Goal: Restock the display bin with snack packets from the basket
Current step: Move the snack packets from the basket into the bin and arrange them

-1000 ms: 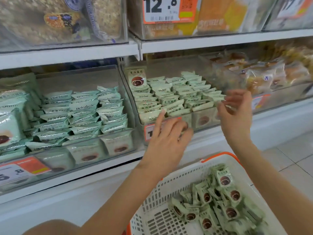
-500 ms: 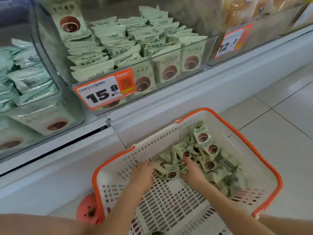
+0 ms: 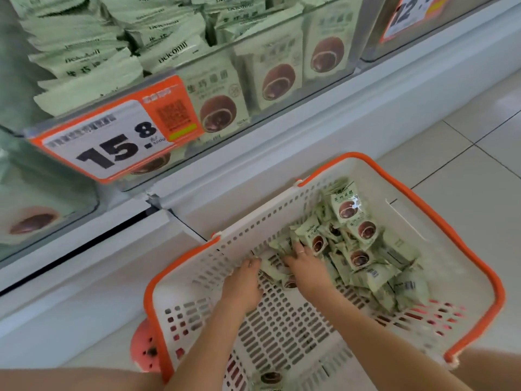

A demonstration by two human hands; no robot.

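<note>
Both hands, left hand (image 3: 242,286) and right hand (image 3: 306,268), curl onto snack packets (image 3: 358,244) heaped at the basket (image 3: 476,258)'s far right corner, the right nearer; the display bin (image 3: 324,80) lies above, beyond the basket.

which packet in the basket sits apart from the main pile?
The lone packet on the basket floor at the near edge, between the forearms. All the others are heaped at the far end.

Retail shop: clear display bin (image 3: 282,66) stocked with identical snack packets (image 3: 217,105), orange price tag (image 3: 112,136) (reading 15.8), shopping basket (image 3: 338,165), tiled floor (image 3: 465,142).
</note>
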